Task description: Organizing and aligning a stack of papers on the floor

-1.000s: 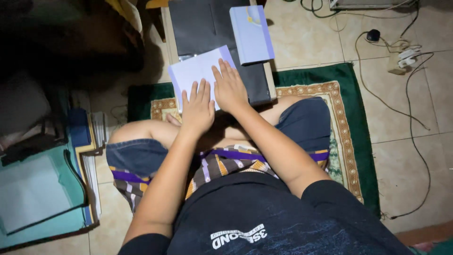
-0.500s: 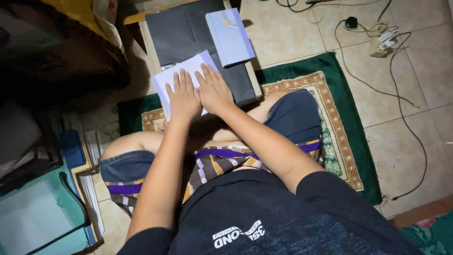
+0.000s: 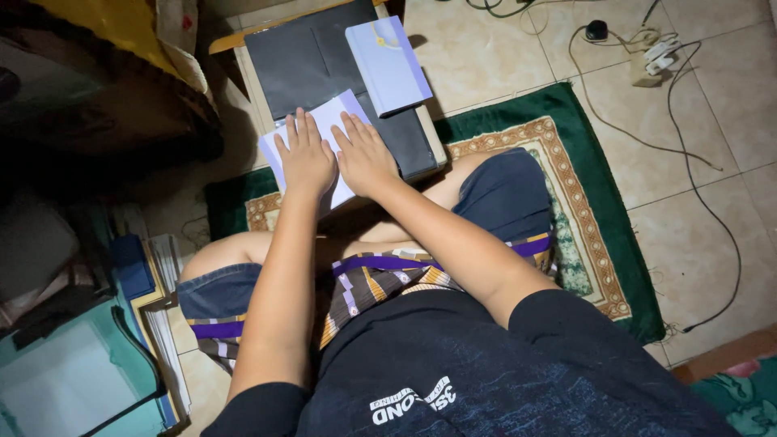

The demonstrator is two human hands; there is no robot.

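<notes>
- Both hands sit closer together now: the left hand (image 3: 306, 162) and right hand (image 3: 364, 158) are side by side, nearly touching, flat on the white sheet (image 3: 324, 121).
- A second ago the right hand reached further up the sheet than the left; now they're about level.
- More of the sheet is covered; only its top and left edge peek out.

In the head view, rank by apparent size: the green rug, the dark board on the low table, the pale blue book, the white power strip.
1. green rug, though the legs hide part of it
2. dark board
3. pale blue book
4. white power strip, farthest away, so its look may understate it
</notes>
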